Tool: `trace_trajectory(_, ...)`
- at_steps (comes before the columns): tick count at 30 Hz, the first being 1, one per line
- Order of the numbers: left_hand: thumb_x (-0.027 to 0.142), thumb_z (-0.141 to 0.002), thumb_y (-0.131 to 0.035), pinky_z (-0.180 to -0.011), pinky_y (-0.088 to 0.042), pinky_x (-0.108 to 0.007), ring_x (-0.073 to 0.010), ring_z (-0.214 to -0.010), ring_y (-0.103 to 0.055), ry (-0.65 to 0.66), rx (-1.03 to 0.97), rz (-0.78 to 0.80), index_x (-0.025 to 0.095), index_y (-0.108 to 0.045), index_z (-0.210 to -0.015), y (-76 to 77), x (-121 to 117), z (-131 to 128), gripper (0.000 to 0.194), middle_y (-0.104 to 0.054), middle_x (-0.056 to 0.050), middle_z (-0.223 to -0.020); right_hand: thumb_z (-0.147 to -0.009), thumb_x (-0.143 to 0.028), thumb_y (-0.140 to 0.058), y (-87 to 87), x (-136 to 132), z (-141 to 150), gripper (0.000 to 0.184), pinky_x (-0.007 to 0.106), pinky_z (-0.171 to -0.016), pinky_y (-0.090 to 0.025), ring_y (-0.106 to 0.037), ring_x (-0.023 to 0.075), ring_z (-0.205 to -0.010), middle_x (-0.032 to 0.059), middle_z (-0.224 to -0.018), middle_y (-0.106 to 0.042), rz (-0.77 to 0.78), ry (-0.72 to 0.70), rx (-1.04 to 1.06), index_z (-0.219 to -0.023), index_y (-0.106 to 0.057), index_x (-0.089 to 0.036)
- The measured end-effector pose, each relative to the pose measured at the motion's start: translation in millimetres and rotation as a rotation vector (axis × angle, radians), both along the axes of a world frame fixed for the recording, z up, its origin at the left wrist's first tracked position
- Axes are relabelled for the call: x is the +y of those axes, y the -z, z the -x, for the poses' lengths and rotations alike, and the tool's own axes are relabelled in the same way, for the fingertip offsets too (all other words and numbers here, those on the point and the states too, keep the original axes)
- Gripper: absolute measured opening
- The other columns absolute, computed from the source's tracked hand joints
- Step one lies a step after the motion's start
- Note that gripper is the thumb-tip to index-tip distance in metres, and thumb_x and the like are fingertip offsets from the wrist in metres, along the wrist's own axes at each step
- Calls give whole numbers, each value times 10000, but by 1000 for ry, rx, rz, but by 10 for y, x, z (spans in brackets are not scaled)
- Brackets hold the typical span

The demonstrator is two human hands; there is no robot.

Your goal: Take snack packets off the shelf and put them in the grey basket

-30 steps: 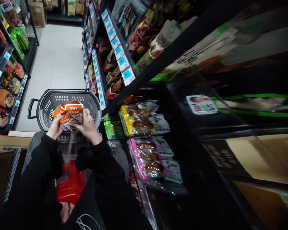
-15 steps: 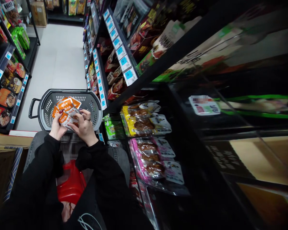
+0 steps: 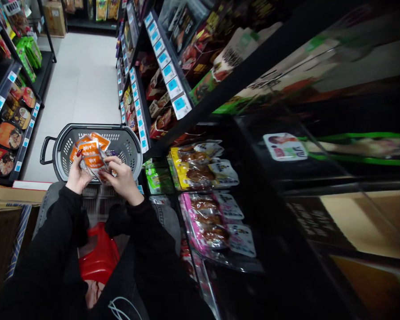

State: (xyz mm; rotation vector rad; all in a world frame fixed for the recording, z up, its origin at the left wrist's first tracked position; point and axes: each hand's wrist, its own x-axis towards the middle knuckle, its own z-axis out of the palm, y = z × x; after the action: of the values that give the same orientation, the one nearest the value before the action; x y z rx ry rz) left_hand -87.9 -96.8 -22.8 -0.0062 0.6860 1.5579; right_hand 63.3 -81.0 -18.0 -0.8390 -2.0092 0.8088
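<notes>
Orange-and-white packets (image 3: 92,155), a fanned handful, sat left of centre in the frame, across the opening of the grey basket (image 3: 130,144)! My left hand (image 3: 78,177) gripped them along their left edge; my right hand (image 3: 122,174) pinched at the lower right. Neither was nearer: both touched. And the front packet (image 3: 95,162)? Its long axis seemed to run up the frame, foot tipping rightward, my fingers meeting it from below on either side.
</notes>
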Motion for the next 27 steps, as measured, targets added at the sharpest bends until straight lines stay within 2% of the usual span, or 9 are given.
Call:
trace_trajectory(3,154,-834,-565,-937,-491,-365,-204,-884,-694,1,35,37,136,-639,-1096,-3,-9,-4,273,-738,-75,-904,-836,-259,-574,-33,37,-66,167,293,-731,-454,-578,171,-795,48,-853,-613,88,19,56,-697,-505,-196)
trace_trajectory(6,86,-811,-563,-949,-489,-384,-217,-886,-698,7,66,59,134,-638,-1107,1,-13,-31,308,-740,-78,-878,-835,-284,-567,-40,58,-109,99,259,-649,-413,-504,135,-646,-24,-652,-495,201,31,91,-796,-551,-194)
trace_trajectory(9,95,-810,-574,-964,-484,-409,-232,-905,-696,-4,62,66,129,-639,-1102,8,-6,-50,301,-741,-76,-858,-841,-349,-555,-37,64,-122,164,245,-613,-391,-467,117,-608,-30,-660,-487,297,34,171,-778,-535,-199)
trace_trajectory(13,100,-827,-562,-991,-469,-412,-234,-956,-685,-56,40,94,142,-649,-1071,-17,11,-47,262,-743,-58,-840,-850,-397,-539,-46,68,-105,233,250,-669,-402,-521,134,-748,19,-852,-562,276,133,342,-730,-489,-204)
trace_trajectory(15,93,-847,-525,-997,-466,-416,-233,-991,-675,-79,36,103,145,-647,-1077,-47,13,-37,265,-744,-59,-857,-854,-423,-535,-62,83,-107,265,247,-665,-387,-502,130,-728,4,-793,-536,291,242,446,-714,-474,-208)
trace_trajectory(17,82,-852,-507,-998,-466,-420,-233,-1018,-665,-97,43,104,146,-640,-1099,-74,12,-25,288,-744,-61,-884,-862,-432,-530,-89,104,-132,290,239,-606,-357,-437,110,-598,-40,-637,-447,437,279,616,-692,-437,-217)
trace_trajectory(19,79,-840,-528,-997,-466,-412,-232,-1025,-662,-108,56,100,150,-637,-1117,-87,10,-14,306,-743,-63,-912,-890,-391,-495,-122,118,-176,299,232,-533,-313,-298,92,-450,-85,-505,-307,712,155,823,-674,-373,-224)
trace_trajectory(22,96,-829,-558,-992,-469,-401,-228,-1002,-671,-93,60,95,144,-634,-1130,-84,9,-7,314,-742,-73,-924,-917,-260,-415,-162,103,-239,291,218,-475,-265,-82,85,-364,-127,-415,-139,1067,-150,1113,-660,-282,-222)
trace_trajectory(27,90,-873,-479,-1011,-450,-399,-211,-983,-679,-87,34,86,144,-603,-1184,-79,12,-5,339,-746,-70,-903,-873,-147,-423,-143,33,-232,318,189,-432,-201,16,69,-336,-155,-361,-95,1208,-478,1431,-645,-213,-213)
